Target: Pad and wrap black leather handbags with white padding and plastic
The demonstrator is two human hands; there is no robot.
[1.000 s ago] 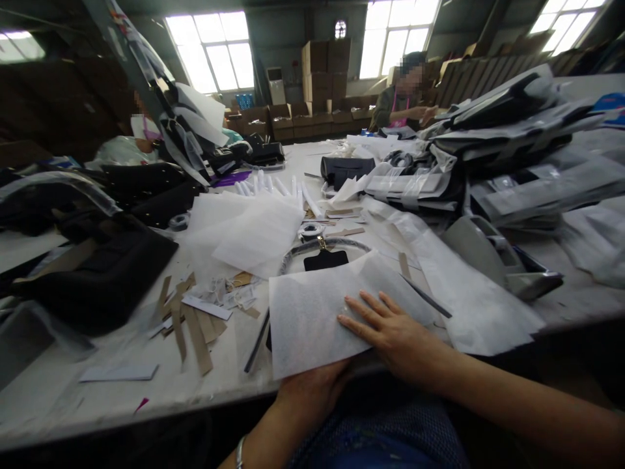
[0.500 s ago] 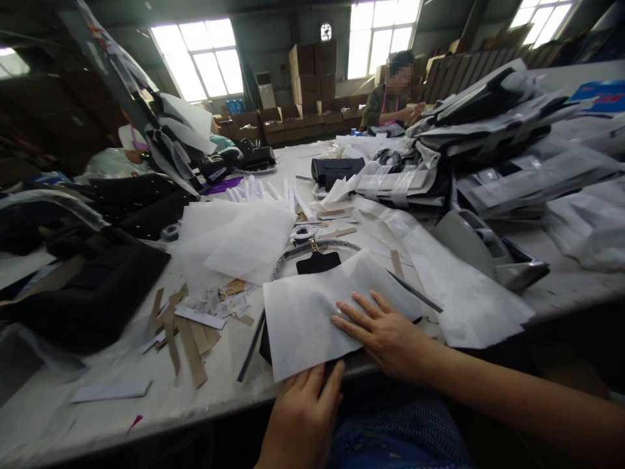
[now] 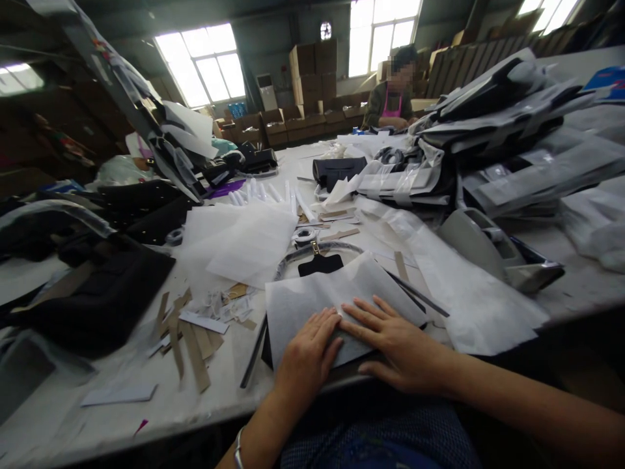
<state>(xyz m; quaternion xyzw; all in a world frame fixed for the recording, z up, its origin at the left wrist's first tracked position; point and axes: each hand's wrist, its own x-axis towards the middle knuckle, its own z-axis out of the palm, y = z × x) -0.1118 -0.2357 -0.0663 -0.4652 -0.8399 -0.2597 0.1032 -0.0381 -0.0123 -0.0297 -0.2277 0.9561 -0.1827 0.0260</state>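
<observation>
A white foam sheet (image 3: 303, 293) covers most of a black bag (image 3: 267, 355) lying at the table's near edge. Both my hands rest on the sheet side by side. My left hand (image 3: 307, 348) lies flat with its fingers together, pointing up and right. Beside it, my right hand (image 3: 390, 335) is spread out flat, fingertips close to those of the left. Past the sheet's far edge show the bag's black flap tab (image 3: 321, 264) with a gold clasp and a plastic-wrapped handle (image 3: 342, 245). Dark strap ends stick out at both sides.
Left of the bag lie cardboard strips (image 3: 195, 352), tags and a stack of white sheets (image 3: 244, 241). Black bags (image 3: 112, 293) stand at far left. On the right are a white plastic wrap (image 3: 469, 306), a grey bag (image 3: 483, 247) and piled wrapped bags (image 3: 512, 130). A person (image 3: 390, 98) sits across the table.
My left hand has moved up from the sheet's near edge onto its top, beside the right. The right hand has stayed almost in place. The sheet's near edge no longer hangs as low.
</observation>
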